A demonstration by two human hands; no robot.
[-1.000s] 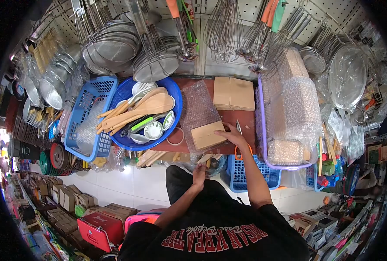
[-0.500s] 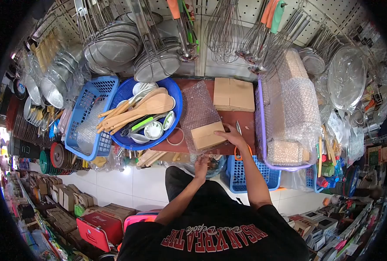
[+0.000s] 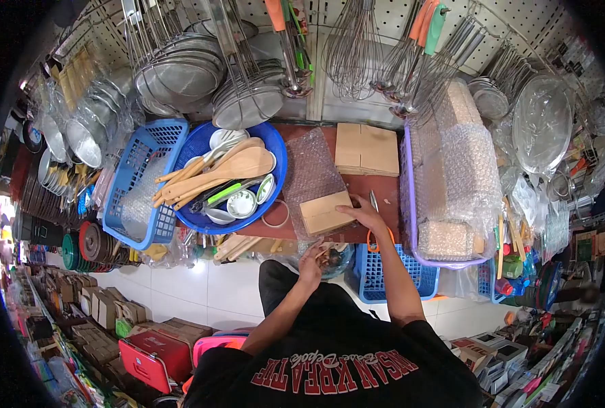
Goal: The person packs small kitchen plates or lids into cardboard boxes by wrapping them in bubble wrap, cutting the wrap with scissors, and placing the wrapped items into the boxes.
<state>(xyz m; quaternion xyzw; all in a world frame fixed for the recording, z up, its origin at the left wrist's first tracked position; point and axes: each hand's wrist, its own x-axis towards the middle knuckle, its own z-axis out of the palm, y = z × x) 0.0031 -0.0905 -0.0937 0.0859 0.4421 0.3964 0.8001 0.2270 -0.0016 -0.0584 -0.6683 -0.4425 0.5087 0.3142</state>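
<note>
A small brown cardboard box (image 3: 324, 213) lies on the near part of a sheet of bubble wrap (image 3: 311, 163), spread over the reddish-brown table. My right hand (image 3: 362, 212) grips the box's right end, thumb on top. At the table's front edge, my left hand (image 3: 309, 266) has its fingers curled at the near end of the wrap and appears to pinch it; the fingertips are partly hidden. Scissors with orange handles (image 3: 372, 238) lie just right of the box, partly behind my right forearm. Behind the box sits a stack of flat brown cardboard (image 3: 366, 149).
On the left stand a blue bowl (image 3: 280, 163) of wooden and plastic utensils and a blue basket (image 3: 115, 216). A purple crate (image 3: 411, 234) of bubble-wrapped boxes is on the right. Strainers (image 3: 180, 80) and whisks (image 3: 353, 58) hang above. Another blue basket (image 3: 398, 275) sits below the table edge.
My left hand has shifted slightly to the left and its fingers have turned at the wrap's near end. My right hand and the box stay in place.
</note>
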